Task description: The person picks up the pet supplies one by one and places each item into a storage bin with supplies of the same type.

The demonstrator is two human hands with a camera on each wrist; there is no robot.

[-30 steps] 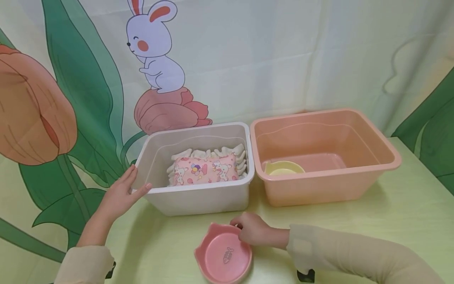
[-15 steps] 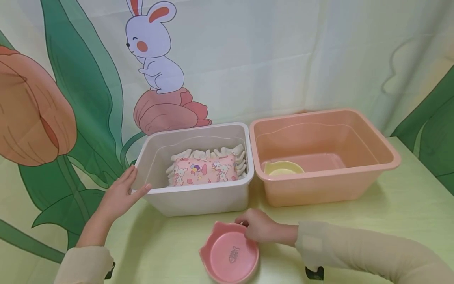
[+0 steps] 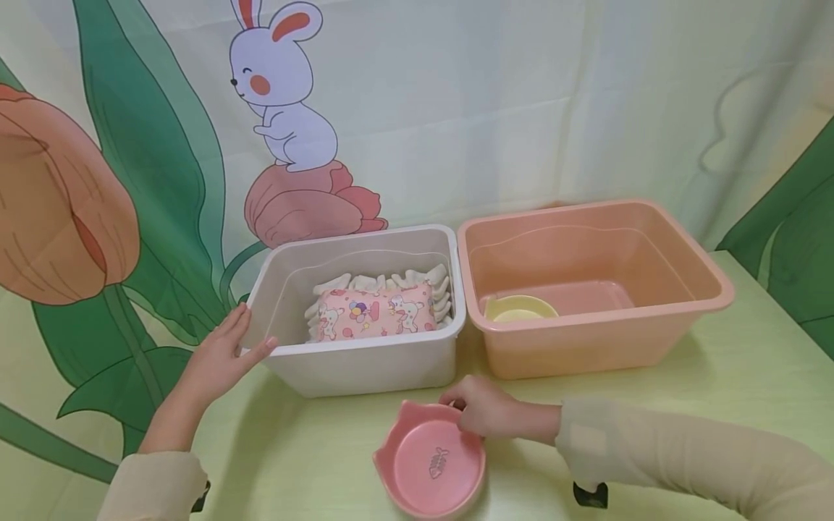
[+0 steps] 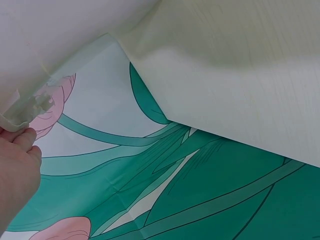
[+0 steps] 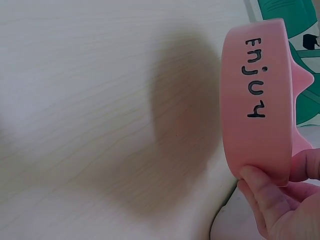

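Observation:
My right hand (image 3: 483,409) pinches the rim of a pink cat-eared pet bowl (image 3: 430,463), thumb and fingers on opposite faces of its wall in the right wrist view. A fish-bone print marks its inside, and "Enjoy" is written on the side wall (image 5: 257,95). The bowl hangs over the table, its shadow falling beside it. My left hand (image 3: 218,354) grips the front left corner of a white plastic tub (image 3: 365,365), thumb along the front rim; its fingers curl at the rim in the left wrist view. Inside that tub lies a pink printed pillow (image 3: 378,311).
Right of the white tub stands a peach tub (image 3: 586,340) with a yellow bowl (image 3: 521,307) in it. White ruffled cloth (image 3: 420,277) surrounds the pillow. Behind both tubs hangs a printed curtain (image 3: 508,108). The pale green table (image 3: 293,456) stretches in front.
My right hand has moved the pink bowl a little to the right and slightly toward the tubs. The left hand stays at the white tub's corner.

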